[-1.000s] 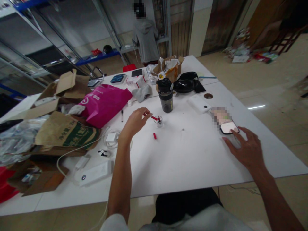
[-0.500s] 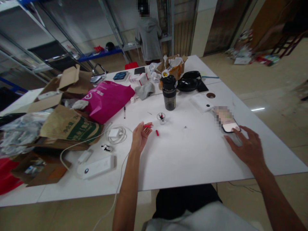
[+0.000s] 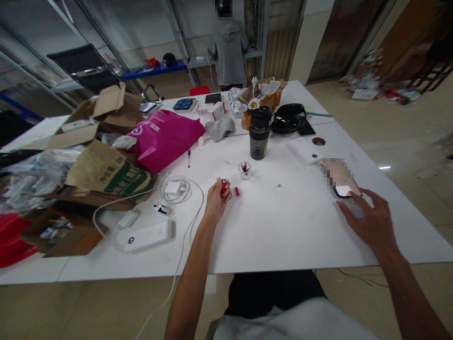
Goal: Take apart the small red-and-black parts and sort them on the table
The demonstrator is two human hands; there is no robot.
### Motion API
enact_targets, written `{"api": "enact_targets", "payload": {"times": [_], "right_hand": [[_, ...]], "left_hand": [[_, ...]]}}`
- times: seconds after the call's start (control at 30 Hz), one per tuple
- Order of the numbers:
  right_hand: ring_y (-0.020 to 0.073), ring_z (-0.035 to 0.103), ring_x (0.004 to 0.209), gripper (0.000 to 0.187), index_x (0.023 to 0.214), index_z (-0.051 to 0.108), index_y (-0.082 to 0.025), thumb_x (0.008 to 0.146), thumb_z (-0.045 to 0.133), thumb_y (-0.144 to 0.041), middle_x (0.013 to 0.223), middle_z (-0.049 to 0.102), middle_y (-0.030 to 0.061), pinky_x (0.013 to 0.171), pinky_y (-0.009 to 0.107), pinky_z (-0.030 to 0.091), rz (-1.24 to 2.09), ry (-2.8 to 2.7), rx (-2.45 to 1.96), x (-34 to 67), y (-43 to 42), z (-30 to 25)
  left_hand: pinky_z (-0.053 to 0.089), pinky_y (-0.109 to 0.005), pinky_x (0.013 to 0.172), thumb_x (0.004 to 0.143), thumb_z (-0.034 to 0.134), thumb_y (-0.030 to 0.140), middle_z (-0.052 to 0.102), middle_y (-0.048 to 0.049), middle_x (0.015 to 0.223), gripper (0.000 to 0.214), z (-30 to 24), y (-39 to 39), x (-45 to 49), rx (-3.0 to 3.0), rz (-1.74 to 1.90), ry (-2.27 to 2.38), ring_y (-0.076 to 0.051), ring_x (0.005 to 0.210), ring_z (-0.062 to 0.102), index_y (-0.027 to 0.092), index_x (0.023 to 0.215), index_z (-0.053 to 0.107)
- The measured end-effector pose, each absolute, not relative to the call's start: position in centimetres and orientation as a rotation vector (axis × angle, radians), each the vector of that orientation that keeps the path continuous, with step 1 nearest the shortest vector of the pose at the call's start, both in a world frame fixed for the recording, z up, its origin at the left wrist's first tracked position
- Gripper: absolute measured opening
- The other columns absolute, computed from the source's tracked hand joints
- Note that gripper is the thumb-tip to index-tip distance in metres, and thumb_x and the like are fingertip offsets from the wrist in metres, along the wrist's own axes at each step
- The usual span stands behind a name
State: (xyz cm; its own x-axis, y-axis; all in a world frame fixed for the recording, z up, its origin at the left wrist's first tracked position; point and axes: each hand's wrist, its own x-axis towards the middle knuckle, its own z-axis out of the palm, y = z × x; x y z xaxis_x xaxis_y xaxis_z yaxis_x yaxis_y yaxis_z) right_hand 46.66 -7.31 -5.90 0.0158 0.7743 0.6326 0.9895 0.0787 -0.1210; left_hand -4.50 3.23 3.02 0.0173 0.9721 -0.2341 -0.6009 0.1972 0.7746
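My left hand [image 3: 216, 200] is closed around a small red cylinder [image 3: 223, 186], which stands nearly upright between the fingers. Just right of it, a second short red piece [image 3: 237, 191] lies on the white table. Beyond the fingers is a small clear cup [image 3: 244, 172] with thin dark and red items inside. My right hand [image 3: 373, 219] has its fingers spread, and a fingertip touches the near edge of a phone [image 3: 345, 189] lying screen up. Between the hands lies a tiny metallic bit [image 3: 279, 185], too small to name.
A dark shaker bottle [image 3: 259, 137] stands behind the cup. White power banks [image 3: 150, 236], a coiled white cable [image 3: 177, 191], a pink bag [image 3: 166, 137] and open cardboard boxes [image 3: 71, 238] crowd the left. A person [image 3: 228, 52] in grey stands at the shelves behind.
My left fingers have curled in around the red cylinder, and it has turned from lying sideways to nearly upright. My right hand stays at the phone. The whole view has shifted slightly.
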Motion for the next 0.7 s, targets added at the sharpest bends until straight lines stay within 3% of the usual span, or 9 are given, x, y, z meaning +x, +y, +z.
{"api": "enact_targets", "payload": {"times": [0.17,0.4,0.53,0.7], "right_hand": [[0.0406,0.075,0.139,0.05,0.138,0.082,-0.013,0.111,0.078,-0.055,0.15,0.077,0.0285,0.119,0.054,0.061,-0.593,-1.869,-1.729,47.0,-7.3,-5.9],[0.0398,0.074,0.143,0.05,0.139,0.082,-0.014,0.11,0.08,-0.055,0.152,0.076,0.0272,0.123,0.053,0.059,-0.593,-1.863,-1.741,47.3,-7.3,-6.2],[0.0403,0.074,0.144,0.052,0.14,0.081,-0.015,0.109,0.08,-0.057,0.154,0.076,0.0271,0.125,0.055,0.059,-0.571,-1.861,-1.756,47.4,-7.3,-6.4],[0.0407,0.074,0.143,0.05,0.139,0.081,-0.016,0.11,0.079,-0.057,0.151,0.076,0.0261,0.123,0.055,0.059,-0.543,-1.848,-1.776,47.0,-7.4,-6.0]], "left_hand": [[0.04,-0.021,0.057,0.104,0.095,0.049,0.063,-0.0019,0.085,0.041,2.9,3.2,-3.9,0.598,1.286,0.86,-0.009,0.067,0.047,0.011,0.1,0.079],[0.037,-0.024,0.063,0.093,0.101,0.065,0.054,0.0019,0.078,0.056,3.0,2.2,-3.1,0.784,1.17,0.775,-0.011,0.069,0.043,0.015,0.101,0.075],[0.035,-0.024,0.063,0.095,0.1,0.064,0.048,0.0061,0.075,0.055,3.2,1.6,-2.6,0.791,1.072,0.735,-0.01,0.064,0.036,0.021,0.104,0.067],[0.032,-0.026,0.063,0.103,0.087,0.075,0.043,0.0052,0.074,0.061,3.3,1.2,-1.8,0.817,1.023,0.707,-0.011,0.065,0.032,0.015,0.109,0.076]]}}
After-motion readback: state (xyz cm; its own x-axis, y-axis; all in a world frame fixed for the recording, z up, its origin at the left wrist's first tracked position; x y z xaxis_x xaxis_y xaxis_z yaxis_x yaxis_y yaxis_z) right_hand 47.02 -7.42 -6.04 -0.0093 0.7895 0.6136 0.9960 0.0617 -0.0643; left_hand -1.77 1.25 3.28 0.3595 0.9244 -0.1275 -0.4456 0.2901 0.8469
